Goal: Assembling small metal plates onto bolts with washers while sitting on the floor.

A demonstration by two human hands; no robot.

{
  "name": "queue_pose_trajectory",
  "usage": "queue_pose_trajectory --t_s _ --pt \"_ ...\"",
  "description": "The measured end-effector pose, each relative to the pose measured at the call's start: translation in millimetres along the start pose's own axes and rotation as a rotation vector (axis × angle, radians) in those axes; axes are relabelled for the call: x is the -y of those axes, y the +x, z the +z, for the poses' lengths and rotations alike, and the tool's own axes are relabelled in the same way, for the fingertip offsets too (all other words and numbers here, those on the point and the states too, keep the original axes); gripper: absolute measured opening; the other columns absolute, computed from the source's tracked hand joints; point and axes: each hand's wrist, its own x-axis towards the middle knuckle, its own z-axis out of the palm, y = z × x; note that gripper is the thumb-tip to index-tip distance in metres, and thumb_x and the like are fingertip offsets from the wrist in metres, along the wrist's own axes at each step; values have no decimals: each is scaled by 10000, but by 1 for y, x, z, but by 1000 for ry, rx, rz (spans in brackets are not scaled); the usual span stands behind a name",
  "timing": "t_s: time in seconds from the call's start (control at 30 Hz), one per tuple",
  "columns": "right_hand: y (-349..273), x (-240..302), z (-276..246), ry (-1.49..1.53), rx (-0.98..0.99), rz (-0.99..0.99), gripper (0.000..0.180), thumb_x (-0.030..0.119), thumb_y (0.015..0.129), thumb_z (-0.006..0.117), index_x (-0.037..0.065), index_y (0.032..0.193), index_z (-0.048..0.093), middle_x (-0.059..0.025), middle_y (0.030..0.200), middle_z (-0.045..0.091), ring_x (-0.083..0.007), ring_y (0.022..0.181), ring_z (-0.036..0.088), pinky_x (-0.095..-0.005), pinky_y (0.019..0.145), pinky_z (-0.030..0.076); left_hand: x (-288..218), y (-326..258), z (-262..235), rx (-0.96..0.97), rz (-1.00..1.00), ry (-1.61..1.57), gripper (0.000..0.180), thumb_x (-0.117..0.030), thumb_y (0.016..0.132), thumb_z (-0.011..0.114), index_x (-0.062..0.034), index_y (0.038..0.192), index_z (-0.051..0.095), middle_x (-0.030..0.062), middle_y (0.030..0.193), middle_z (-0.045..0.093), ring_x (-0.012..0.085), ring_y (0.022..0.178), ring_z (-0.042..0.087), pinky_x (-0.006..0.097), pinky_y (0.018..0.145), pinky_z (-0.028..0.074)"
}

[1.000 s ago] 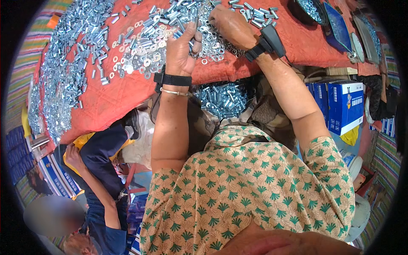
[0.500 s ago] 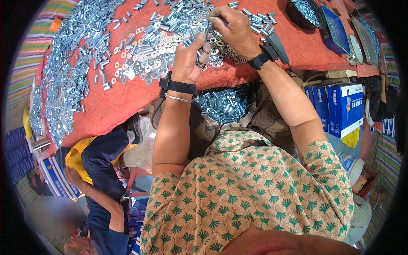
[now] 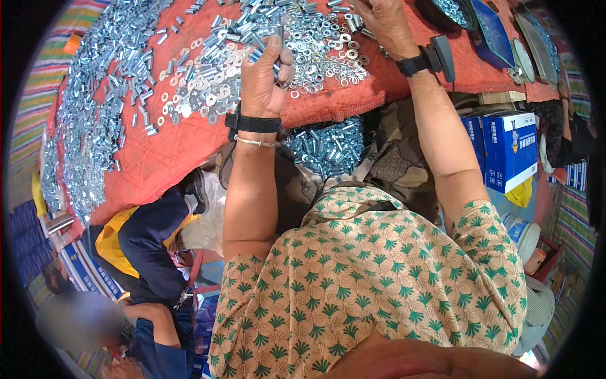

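Observation:
My left hand point(image 3: 262, 82) is closed around shiny cylindrical metal parts point(image 3: 278, 33), which stick out beside the thumb. It is above the near part of a red cloth, over loose flat washers point(image 3: 214, 91) and spring washers point(image 3: 315, 60). At the upper edge of the view, my right hand point(image 3: 386, 28) reaches over the cloth beside loose metal sleeves point(image 3: 356, 22). Its fingertips are partly cut off by the picture's edge, so whether they hold anything is hidden. Both wrists wear black straps.
The red cloth point(image 3: 164, 142) carries a large heap of metal sleeves point(image 3: 126, 44) at left. More metal parts fill a container point(image 3: 328, 151) at my lap. A black bowl point(image 3: 451, 16) and blue tray point(image 3: 492, 38) stand at right. Blue boxes point(image 3: 508, 151) sit below. Another person's arm point(image 3: 158, 319) is at lower left.
My right hand has moved away from my left, up and to the right. The left hand has shifted slightly left, still holding metal parts. The other person's arm has moved lower.

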Motion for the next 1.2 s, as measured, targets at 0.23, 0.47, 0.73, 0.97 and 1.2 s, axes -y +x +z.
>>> queue_pose_trajectory --t_s 0.23,0.47,0.73,0.97,1.2 --pt "-24 -27 10 -45 317 3 145 127 834 576 28 881 671 -166 817 651 -329 777 633 -430 687 496 -1 0 4 -3 34 38 241 -160 871 684 4 1022 591 61 685 581 106 480 461 217 429 347" --pt "-25 -27 16 -203 441 39 136 117 808 576 49 873 675 -143 733 643 -328 695 632 -429 640 494 -1 -1 3 10 18 71 239 -171 880 674 1 1022 590 51 675 578 99 471 457 211 428 345" --pt "-27 -29 13 -218 354 -57 106 114 794 587 34 822 652 -161 717 626 -341 681 624 -442 630 490 4 4 1 -52 -46 99 233 -185 878 678 -9 1011 603 52 685 587 98 478 467 209 431 354" --pt "-38 -36 5 -287 463 76 95 121 791 600 60 837 656 -158 732 635 -343 707 628 -447 633 502 8 7 2 -86 -27 133 212 -159 871 682 -17 1009 605 65 699 601 109 484 480 209 432 373" --pt "-41 -31 9 -293 381 -73 77 119 795 608 68 837 647 -137 760 621 -338 733 624 -450 623 498 8 5 5 -25 -75 145 206 -162 875 678 -20 1002 599 65 691 600 106 474 479 211 427 369"
